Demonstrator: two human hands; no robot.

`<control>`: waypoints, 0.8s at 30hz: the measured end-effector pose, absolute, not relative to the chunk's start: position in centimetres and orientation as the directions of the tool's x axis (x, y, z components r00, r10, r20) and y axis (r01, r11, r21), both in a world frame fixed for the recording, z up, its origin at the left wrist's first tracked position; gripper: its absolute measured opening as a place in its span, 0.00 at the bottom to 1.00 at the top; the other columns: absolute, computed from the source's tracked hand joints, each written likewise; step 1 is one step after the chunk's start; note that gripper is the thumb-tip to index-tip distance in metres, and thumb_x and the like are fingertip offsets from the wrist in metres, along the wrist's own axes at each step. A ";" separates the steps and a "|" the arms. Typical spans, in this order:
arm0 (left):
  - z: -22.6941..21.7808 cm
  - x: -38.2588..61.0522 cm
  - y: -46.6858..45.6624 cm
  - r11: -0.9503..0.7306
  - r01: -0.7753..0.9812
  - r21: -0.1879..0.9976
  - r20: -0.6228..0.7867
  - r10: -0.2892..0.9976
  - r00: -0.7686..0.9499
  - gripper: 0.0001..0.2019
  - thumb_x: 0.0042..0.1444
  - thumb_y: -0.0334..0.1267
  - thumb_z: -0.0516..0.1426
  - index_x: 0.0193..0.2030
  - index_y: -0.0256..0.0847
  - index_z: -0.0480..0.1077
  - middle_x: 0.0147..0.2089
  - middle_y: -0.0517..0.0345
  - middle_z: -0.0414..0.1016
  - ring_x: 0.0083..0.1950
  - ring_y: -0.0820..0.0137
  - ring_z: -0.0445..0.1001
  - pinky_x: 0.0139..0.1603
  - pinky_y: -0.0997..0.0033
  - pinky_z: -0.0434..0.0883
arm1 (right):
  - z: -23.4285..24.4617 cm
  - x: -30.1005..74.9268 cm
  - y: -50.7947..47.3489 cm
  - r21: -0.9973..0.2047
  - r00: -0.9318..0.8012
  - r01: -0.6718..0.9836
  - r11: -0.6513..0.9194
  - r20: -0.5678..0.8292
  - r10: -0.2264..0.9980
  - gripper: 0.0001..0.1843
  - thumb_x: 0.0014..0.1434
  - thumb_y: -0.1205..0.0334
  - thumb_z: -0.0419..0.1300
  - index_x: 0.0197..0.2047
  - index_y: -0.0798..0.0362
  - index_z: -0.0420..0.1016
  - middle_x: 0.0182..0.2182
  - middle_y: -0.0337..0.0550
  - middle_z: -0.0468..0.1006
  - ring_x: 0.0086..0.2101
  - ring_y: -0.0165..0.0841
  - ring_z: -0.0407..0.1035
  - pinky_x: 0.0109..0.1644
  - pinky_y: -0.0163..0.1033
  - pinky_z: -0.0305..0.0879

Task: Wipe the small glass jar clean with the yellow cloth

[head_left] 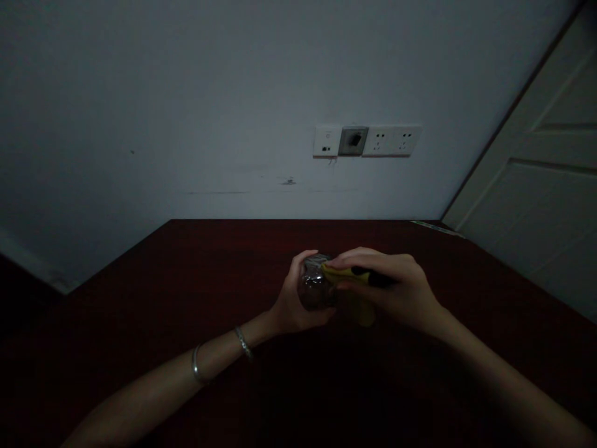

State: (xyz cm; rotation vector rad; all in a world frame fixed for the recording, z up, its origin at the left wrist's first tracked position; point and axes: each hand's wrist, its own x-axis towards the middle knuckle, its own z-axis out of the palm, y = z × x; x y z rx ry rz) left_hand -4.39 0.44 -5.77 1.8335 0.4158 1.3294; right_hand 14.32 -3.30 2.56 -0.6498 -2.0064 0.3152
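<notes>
A small clear glass jar (pixel 313 287) is gripped in my left hand (pixel 293 305), with the thumb and fingers wrapped round its side. Its upper end looks ridged, though the dim light hides the detail. My right hand (pixel 396 280) pinches a yellow cloth (pixel 361 305) and presses a folded part of it against the right side of the jar. The rest of the cloth hangs below the fingers. Both hands are over the dark red table, near its middle.
The dark red tabletop (pixel 209 267) runs back to a pale wall (pixel 209 93). Sockets and switch plates (pixel 392 141) are fixed to the wall. A panelled white door (pixel 550 186) stands at the right, and a thin strip (pixel 436 228) lies at the table's far right corner.
</notes>
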 end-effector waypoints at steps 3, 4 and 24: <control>-6.2 -4.3 0.5 -0.622 -0.196 0.758 0.641 0.656 0.398 0.45 0.37 0.33 0.68 0.61 0.43 0.50 0.55 0.47 0.65 0.53 0.57 0.70 0.54 0.56 0.70 | 2.1 14.2 -2.7 -0.549 -0.277 0.347 0.760 0.714 0.643 0.13 0.52 0.65 0.67 0.42 0.46 0.80 0.37 0.37 0.83 0.37 0.32 0.77 0.42 0.36 0.75; -6.3 -4.3 0.5 -0.623 -0.207 0.754 0.646 0.648 0.404 0.46 0.36 0.33 0.68 0.61 0.43 0.50 0.56 0.47 0.65 0.54 0.57 0.69 0.54 0.56 0.69 | 2.0 14.2 -2.6 -0.587 -0.237 0.358 0.726 0.695 0.679 0.11 0.51 0.64 0.67 0.41 0.46 0.80 0.36 0.36 0.83 0.36 0.32 0.78 0.42 0.36 0.75; -4.3 -4.1 0.5 -0.430 -0.243 0.869 0.494 0.759 0.425 0.43 0.35 0.35 0.69 0.58 0.42 0.53 0.50 0.49 0.69 0.45 0.60 0.74 0.42 0.62 0.75 | 2.9 15.2 -3.7 -0.239 -0.559 0.395 0.887 0.704 0.439 0.21 0.56 0.71 0.62 0.53 0.48 0.73 0.45 0.46 0.79 0.45 0.36 0.74 0.45 0.39 0.75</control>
